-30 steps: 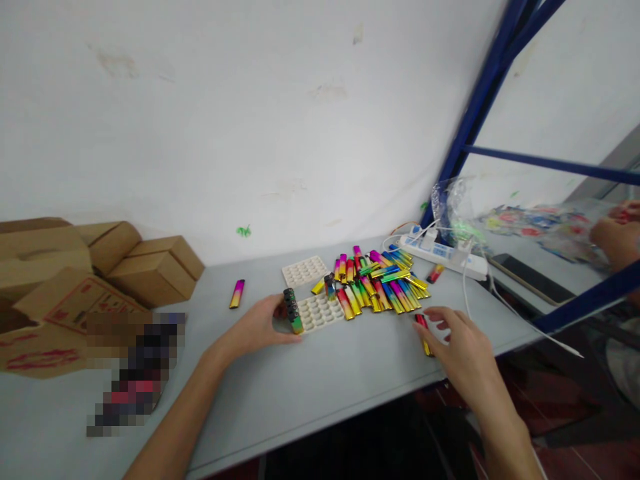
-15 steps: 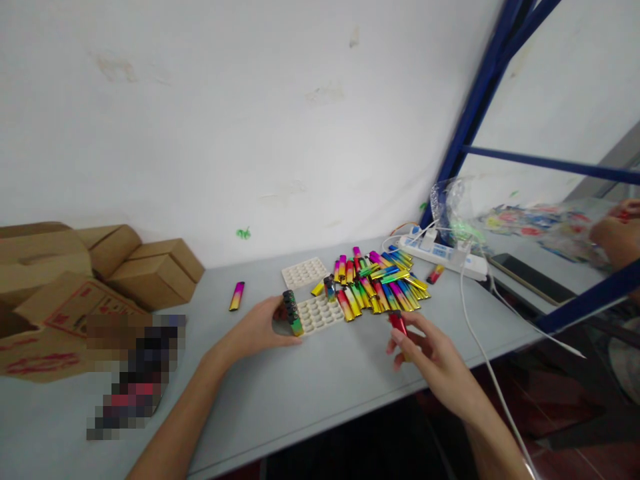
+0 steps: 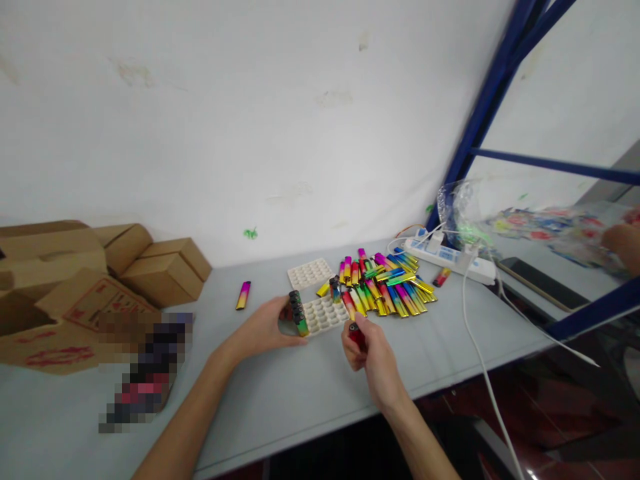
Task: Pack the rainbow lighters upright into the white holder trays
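My left hand [image 3: 265, 325] grips the left end of a white tray [image 3: 323, 316] with round holes, thumb at the front and fingers behind. Along that end stands a row of several lighters [image 3: 299, 315] with black tops and green-gold bodies. Another lighter [image 3: 335, 289] is upright near the tray's back edge. In my right hand [image 3: 369, 353], closed in front of the tray's right corner, is a red lighter [image 3: 356, 335] with its dark top up. Behind and right of the tray lies a pile of shiny multicoloured lighters [image 3: 385, 283]; whether all have tops I cannot tell.
A second white tray [image 3: 309, 272] lies behind. Single lighters lie at left [image 3: 243, 295] and right [image 3: 442, 277]. Cardboard boxes [image 3: 165, 270] stand left, near a pixelated patch. A power strip [image 3: 450, 259], white cable [image 3: 480, 360], phone [image 3: 537, 283] and blue frame are right, with another person's hand [image 3: 623, 243].
My right hand has moved left with the red lighter, from in front of the pile to the tray's right corner. My left hand keeps its place on the tray. The view has shifted slightly.
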The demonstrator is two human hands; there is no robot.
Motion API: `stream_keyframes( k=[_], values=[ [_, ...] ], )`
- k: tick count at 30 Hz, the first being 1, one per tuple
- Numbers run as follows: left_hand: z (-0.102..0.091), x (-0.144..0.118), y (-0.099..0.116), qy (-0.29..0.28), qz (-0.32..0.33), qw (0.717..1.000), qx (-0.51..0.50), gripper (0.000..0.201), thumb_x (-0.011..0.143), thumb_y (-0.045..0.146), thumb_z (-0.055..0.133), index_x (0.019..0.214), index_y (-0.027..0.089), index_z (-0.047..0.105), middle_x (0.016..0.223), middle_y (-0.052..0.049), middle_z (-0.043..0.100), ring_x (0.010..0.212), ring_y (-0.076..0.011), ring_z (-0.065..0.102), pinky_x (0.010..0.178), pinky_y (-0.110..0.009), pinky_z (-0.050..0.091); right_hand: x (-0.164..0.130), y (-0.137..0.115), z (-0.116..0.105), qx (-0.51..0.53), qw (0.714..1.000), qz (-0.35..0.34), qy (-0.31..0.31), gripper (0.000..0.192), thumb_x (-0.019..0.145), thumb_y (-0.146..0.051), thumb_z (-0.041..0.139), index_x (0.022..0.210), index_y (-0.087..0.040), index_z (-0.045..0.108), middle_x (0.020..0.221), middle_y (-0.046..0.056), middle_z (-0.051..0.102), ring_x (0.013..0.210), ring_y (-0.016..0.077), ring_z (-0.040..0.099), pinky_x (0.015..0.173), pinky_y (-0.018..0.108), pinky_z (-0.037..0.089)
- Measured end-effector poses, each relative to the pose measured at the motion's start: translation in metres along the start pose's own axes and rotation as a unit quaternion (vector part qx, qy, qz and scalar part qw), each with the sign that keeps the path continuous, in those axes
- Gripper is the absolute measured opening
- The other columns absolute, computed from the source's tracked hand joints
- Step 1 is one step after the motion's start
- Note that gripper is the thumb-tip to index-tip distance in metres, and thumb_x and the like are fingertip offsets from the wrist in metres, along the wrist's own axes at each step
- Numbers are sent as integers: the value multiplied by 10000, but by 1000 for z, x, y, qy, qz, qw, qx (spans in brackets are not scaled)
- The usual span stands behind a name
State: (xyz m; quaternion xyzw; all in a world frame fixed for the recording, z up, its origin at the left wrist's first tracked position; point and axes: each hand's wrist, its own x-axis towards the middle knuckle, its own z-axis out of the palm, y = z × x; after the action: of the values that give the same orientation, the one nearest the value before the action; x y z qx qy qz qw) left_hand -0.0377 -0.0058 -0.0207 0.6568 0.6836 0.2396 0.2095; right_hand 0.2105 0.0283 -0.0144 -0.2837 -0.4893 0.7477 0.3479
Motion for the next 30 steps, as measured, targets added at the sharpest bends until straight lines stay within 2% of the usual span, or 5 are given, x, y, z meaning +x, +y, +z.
stream_keyframes(
  k=[8,18,21,25,30],
  values=[
    [-1,-1,2,-9,-6,1000,-4,708,629,499,918,1200,134,712,1103,-118,783,946,-308,700,852,-391,571,9,0,4,-26,1000,3,13,590,910,-720,480,568,-254,358,491,-84,256,440,73,181,426,231,161],
    [0,0,-1,-1,-2,1000,0,663,607,484,932,1142,153,721,1045,-96,782,904,-305,695,832,-394,572,12,-4,4,-3,1000,12,5,689,891,-850,503,602,-237,377,537,-90,234,471,73,168,450,236,140],
    [0,-1,0,5,-2,1000,1,658,601,497,933,1125,157,726,1031,-97,785,896,-303,697,832,-397,580,14,-6,1,-9,999,-46,-4,639,941,-825,487,782,-208,545,615,-61,363,521,100,294,492,240,253],
    [-1,-3,2,-2,-2,1000,-6,670,614,458,928,1175,160,718,1072,-93,790,919,-303,709,850,-396,589,17,-13,-7,-135,982,-131,-19,514,1045,-670,474,1139,-205,670,832,9,553,725,157,520,657,276,462],
    [-2,-4,2,-2,-5,1000,0,635,601,441,932,1138,163,738,1085,-90,793,952,-327,723,874,-406,594,32,-20,-12,-223,955,-184,-62,369,1040,-483,592,1250,-198,697,1106,86,704,891,179,663,762,287,570]
  ],
)
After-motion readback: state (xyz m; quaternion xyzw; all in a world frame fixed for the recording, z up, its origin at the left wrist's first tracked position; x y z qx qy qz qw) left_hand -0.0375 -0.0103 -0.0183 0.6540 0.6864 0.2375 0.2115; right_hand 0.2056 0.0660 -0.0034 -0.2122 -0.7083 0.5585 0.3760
